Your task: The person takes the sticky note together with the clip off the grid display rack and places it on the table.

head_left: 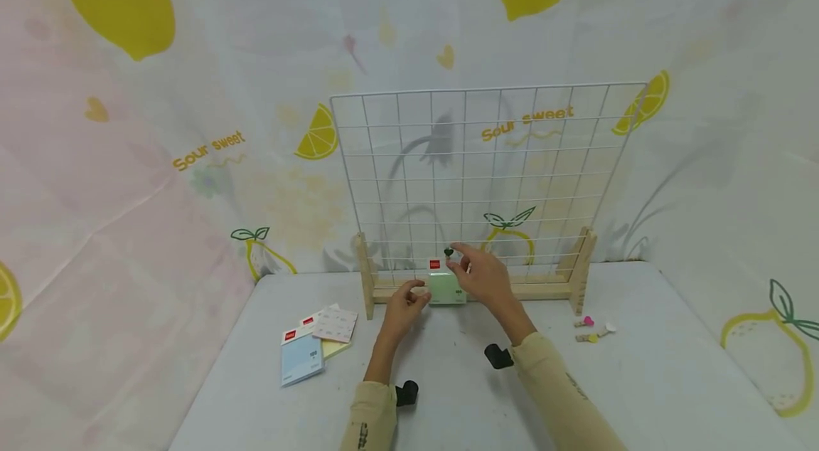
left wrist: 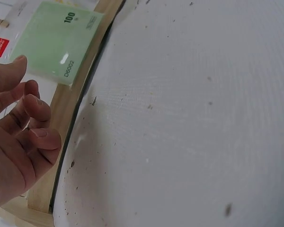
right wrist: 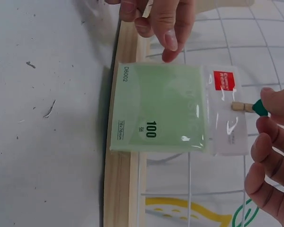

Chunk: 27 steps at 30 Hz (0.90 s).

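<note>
A green sticky-note pack (head_left: 446, 290) in clear wrapping stands upright against the white wire grid (head_left: 416, 181), its lower edge by the wooden base bar. On its white header sits a small wooden clothespin (right wrist: 240, 106) with a green heart. My right hand (head_left: 488, 279) has its thumb and index finger at the heart end, pinching it; the far side of the clothespin is hidden. Left of the pack is my left hand (head_left: 402, 307), its fingers loosely bent and holding nothing. In the left wrist view its thumb (left wrist: 12, 73) is close to the pack's edge.
Wooden feet (head_left: 579, 273) hold the grid at both sides. At the table's left lie a blue sticky-note pack (head_left: 302, 358), a yellow one (head_left: 334, 348) and a patterned one (head_left: 335, 324). Several clothespins (head_left: 591, 337) with pink, yellow and white ornaments lie at the right.
</note>
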{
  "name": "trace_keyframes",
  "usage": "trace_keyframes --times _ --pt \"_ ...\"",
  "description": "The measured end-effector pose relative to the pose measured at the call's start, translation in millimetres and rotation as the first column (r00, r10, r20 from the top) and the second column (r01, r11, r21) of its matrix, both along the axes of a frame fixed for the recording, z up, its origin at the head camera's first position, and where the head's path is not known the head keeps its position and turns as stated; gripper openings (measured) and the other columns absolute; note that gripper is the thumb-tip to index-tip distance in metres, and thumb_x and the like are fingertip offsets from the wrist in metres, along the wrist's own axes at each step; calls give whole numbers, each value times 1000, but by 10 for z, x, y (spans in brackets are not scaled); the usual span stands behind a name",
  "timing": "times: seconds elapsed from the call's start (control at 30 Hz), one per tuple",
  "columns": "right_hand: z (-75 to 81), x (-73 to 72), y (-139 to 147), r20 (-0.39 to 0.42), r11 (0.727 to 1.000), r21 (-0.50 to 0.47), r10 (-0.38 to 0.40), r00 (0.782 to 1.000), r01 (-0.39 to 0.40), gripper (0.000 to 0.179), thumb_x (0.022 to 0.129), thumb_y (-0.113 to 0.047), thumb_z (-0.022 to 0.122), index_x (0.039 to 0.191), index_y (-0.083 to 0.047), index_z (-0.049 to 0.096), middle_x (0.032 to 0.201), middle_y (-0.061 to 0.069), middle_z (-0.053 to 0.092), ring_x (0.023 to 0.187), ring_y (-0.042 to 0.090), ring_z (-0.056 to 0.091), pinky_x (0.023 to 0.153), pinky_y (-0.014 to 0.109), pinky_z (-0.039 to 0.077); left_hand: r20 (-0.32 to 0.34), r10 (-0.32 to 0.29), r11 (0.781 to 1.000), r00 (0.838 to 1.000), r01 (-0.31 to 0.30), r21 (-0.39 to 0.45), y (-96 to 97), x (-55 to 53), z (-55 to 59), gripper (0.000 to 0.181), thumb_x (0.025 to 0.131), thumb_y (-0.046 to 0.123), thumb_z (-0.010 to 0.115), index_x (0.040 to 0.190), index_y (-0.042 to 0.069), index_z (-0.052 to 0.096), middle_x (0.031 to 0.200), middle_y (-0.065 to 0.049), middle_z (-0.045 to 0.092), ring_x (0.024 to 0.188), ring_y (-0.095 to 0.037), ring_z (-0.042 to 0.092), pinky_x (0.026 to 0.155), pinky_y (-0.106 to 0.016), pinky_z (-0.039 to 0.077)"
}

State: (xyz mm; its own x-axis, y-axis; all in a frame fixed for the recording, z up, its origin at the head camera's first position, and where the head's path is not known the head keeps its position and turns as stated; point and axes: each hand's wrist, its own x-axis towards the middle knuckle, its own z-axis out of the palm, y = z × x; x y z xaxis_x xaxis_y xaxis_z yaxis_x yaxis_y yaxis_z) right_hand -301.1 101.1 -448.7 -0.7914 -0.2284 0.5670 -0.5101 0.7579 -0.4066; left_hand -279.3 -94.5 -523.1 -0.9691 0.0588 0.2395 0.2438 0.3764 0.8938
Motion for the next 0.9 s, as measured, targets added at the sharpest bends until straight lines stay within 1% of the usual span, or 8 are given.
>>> trace_keyframes --times 0.23,0.4,0.5,0.57,0.63,0.73,0.8,0.9 --pt "40 8 -41 17 997 76 -26 1000 25 38 91 -28 72 124 -9 67 69 -5 60 52 9 42 47 27 36 45 -4 1000 999 4 -8 17 -24 -33 35 95 17 68 125 1 62 75 -3 59 65 -10 50 57 -25 42" --pt "56 -1 -74 83 996 78 -56 995 49 36 94 -28 68 126 -11 66 69 -5 60 54 10 44 48 28 36 65 -32 999 997 33 -24 20 -48 -47 39 96 22 66 128 1 60 74 -5 60 65 -10 50 57 -27 42" --pt "66 0 -86 126 996 62 -64 990 56 34 95 -28 67 126 -13 66 69 -5 58 53 11 44 47 28 35 40 -54 998 998 55 -23 24 -31 -40 40 97 25 65 127 -1 59 76 -7 63 65 -11 52 57 -27 43" --pt "74 -1 -93 145 997 55 -69 987 61 33 96 -27 66 125 -13 66 69 -5 58 53 11 44 47 28 34 0 -67 997 998 67 -23 27 -18 -31 41 97 26 64 126 -3 59 75 -6 62 65 -10 53 56 -27 43" --pt "78 -5 -98 152 996 54 -73 986 65 32 96 -28 66 125 -14 66 71 -5 59 53 11 44 47 28 34 -22 -76 997 997 76 -12 35 -14 -28 42 97 26 64 125 -5 58 73 -3 61 64 -10 53 55 -27 43" --pt "84 -7 -108 159 997 51 -71 985 64 32 96 -27 66 124 -14 67 74 -3 64 54 11 45 47 28 36 -7 -72 997 997 72 -8 58 -26 -25 41 96 22 65 126 -6 58 73 -2 60 64 -10 52 55 -26 43" --pt "83 -6 -113 157 997 44 -65 985 59 31 96 -26 66 123 -13 67 76 -2 66 53 11 46 47 29 36 31 -62 998 998 63 -2 77 -44 -31 40 96 19 66 126 -5 58 73 -3 60 64 -10 51 56 -26 43" --pt "74 -5 -124 149 998 30 -62 987 58 28 96 -25 67 121 -13 68 77 0 68 53 11 48 46 28 38 54 -50 999 997 51 -10 100 -65 -30 38 95 16 67 125 -5 59 73 -3 59 63 -10 50 55 -25 42"
